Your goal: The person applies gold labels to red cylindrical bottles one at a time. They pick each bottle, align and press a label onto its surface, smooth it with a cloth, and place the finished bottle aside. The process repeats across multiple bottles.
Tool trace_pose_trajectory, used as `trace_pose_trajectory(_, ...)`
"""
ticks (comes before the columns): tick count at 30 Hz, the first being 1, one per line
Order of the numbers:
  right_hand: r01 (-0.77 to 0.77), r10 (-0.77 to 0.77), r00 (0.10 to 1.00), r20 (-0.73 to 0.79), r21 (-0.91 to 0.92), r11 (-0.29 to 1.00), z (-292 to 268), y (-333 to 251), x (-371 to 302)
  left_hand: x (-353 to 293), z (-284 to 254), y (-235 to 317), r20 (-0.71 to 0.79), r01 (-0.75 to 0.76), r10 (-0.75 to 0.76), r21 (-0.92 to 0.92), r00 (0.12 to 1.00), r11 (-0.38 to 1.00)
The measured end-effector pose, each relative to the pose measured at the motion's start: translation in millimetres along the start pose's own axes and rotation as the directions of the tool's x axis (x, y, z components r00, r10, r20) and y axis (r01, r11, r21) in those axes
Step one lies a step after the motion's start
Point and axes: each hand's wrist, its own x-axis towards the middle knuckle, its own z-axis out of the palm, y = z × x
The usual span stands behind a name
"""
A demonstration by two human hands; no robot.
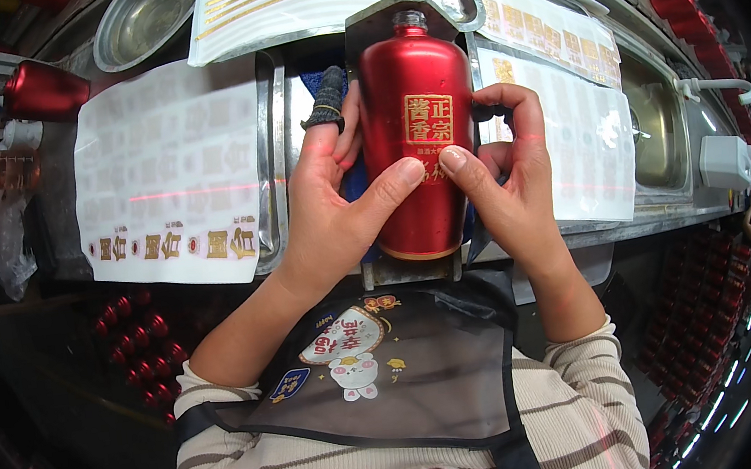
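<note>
A glossy red bottle [422, 197] with a gold square emblem and gold characters rests in a metal cradle [362, 34], its clear glass neck pointing away from me. My left hand [333, 188] is at the bottle's left side, thumb pressed on the lower gold lettering. Its index finger, in a dark knitted finger cover [327, 101], stretches up alongside. From the right, my right hand [517, 177] grips the bottle with its thumb on the same lettering, tips nearly meeting. The right index finger is bent at the bottle's edge, its tip darkly covered. The bottle hides some fingertips.
Left lies a white decal sheet [167, 156] with gold characters; more decal sheets [582, 132] lie right. Gold-striped strips [312, 1] fill a tray at the back. A metal basin [143, 25], a sink [656, 133] and a white jug [725, 160] stand around. Several red bottles [684, 19] line the right.
</note>
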Motion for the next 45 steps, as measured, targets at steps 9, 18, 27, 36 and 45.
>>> trace_pose_trajectory(9, -0.010, 0.010, 1.000, -0.008, 0.000, 1.000, 1, -1, 0, -1, -5, -7, 0.009, -0.026, 0.026, 0.042, 1.000, 0.999)
trace_pose_trajectory(18, -0.044, 0.048, 0.998, 0.052, -0.079, 0.996, -3, -5, -3, 0, -5, -10, -0.012, -0.030, 0.030, 0.028, 0.999, 0.999)
trace_pose_trajectory(27, -0.041, 0.041, 0.999, -0.001, -0.033, 0.999, 0, -9, -2, 0, -5, -7, 0.003, -0.026, 0.026, 0.037, 1.000, 0.999)
trace_pose_trajectory(36, -0.026, 0.026, 1.000, -0.016, -0.004, 1.000, 2, -2, 0, 6, 4, 2, -0.046, 0.035, -0.039, -0.097, 0.998, 0.995)
trace_pose_trajectory(45, -0.009, 0.008, 1.000, -0.019, -0.061, 0.998, 1, -5, 0, 7, 6, 3, -0.054, 0.046, -0.053, -0.124, 0.997, 0.991)
